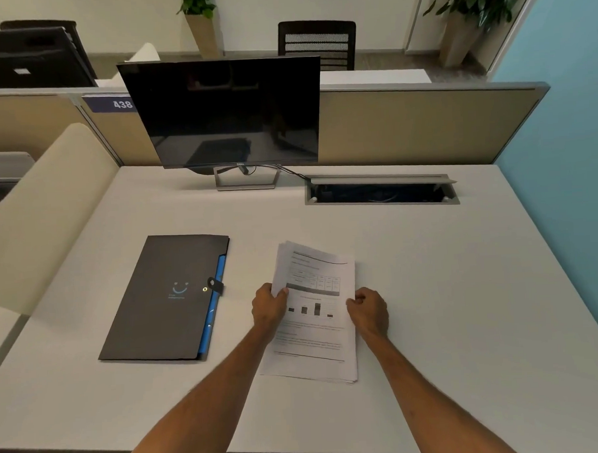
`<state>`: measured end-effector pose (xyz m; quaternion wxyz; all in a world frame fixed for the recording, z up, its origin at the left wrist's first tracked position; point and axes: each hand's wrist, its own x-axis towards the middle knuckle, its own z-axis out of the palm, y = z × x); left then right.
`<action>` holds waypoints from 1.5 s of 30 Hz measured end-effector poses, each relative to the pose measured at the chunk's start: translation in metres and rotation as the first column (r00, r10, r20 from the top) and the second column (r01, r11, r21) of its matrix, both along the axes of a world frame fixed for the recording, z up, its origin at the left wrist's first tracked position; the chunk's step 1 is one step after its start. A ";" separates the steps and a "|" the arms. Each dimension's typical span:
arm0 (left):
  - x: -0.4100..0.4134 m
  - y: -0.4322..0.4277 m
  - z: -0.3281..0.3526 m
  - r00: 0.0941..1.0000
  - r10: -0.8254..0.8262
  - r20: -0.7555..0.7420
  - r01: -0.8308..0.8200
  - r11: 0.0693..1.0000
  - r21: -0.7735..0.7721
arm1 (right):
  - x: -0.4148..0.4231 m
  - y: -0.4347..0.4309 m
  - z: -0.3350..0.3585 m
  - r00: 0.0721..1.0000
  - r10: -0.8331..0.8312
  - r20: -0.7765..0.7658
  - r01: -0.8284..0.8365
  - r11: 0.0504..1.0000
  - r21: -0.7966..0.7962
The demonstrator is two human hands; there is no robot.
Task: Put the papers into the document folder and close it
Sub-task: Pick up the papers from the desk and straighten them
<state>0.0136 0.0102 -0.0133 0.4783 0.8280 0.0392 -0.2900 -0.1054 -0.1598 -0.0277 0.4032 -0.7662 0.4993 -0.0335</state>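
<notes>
A stack of printed papers (315, 314) with a table and a bar chart lies on the white desk (447, 288), right of centre. My left hand (269, 304) grips the stack's left edge, thumb on top. My right hand (368, 310) pinches the right edge. A dark grey document folder (160, 301) with a smile logo lies flat to the left of the papers, apart from them. Its flap is down and its snap strap (215, 285) sits at the right edge, where blue inner dividers show.
A dark monitor (224, 113) on a metal stand occupies the back of the desk. An open cable tray (381, 192) is sunk into the desk at the back right. Beige partitions border the back and left. A blue wall rises on the right.
</notes>
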 end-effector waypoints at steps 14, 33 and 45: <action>0.017 0.003 0.052 0.980 -0.040 0.196 0.105 0.938 -0.330 | 0.028 -0.017 0.039 0.853 -0.186 0.488 -0.057 0.896 0.441; -0.004 -0.010 0.037 0.910 0.077 0.408 0.090 0.923 -0.375 | 0.015 0.006 0.031 0.786 0.026 0.618 -0.208 0.952 0.225; -0.014 -0.014 0.022 0.893 0.100 0.439 0.057 0.942 -0.330 | 0.010 0.020 0.022 0.779 -0.023 0.626 -0.125 0.974 0.192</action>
